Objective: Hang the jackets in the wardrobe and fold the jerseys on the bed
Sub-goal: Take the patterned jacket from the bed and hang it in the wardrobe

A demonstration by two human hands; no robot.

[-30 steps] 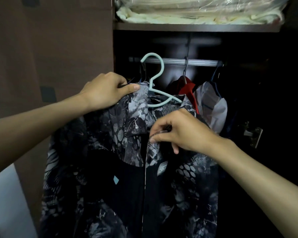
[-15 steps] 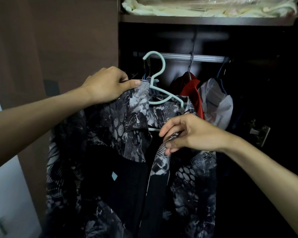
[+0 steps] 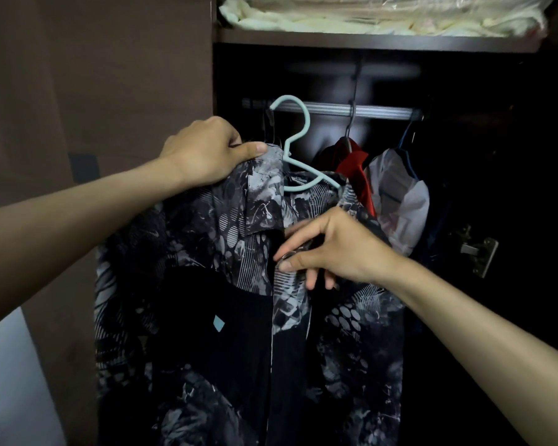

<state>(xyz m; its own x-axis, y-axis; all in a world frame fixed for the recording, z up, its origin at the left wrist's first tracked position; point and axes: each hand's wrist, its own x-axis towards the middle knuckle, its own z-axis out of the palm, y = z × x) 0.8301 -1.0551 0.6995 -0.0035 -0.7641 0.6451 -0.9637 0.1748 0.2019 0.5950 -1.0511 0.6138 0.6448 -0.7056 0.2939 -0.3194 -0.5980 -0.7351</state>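
A black and grey patterned jacket [image 3: 232, 317] hangs on a pale blue hanger [image 3: 298, 143] in front of the open wardrobe. The hanger's hook reaches up level with the silver rail [image 3: 377, 111]; whether it rests on the rail I cannot tell. My left hand [image 3: 207, 152] grips the jacket's left shoulder and collar from above. My right hand [image 3: 332, 249] pinches the right front edge of the jacket below the collar, holding the front panels together.
On the rail behind hang a red garment [image 3: 355, 169] and a white garment [image 3: 403, 201] on dark hangers. A shelf above holds cream bedding in plastic [image 3: 384, 14]. The brown wardrobe side panel [image 3: 94, 75] stands at left; a metal hinge [image 3: 479, 252] sits at right.
My right hand has shifted its pinch along the jacket's right front edge and drawn it towards the middle. My left hand keeps its hold on the shoulder.
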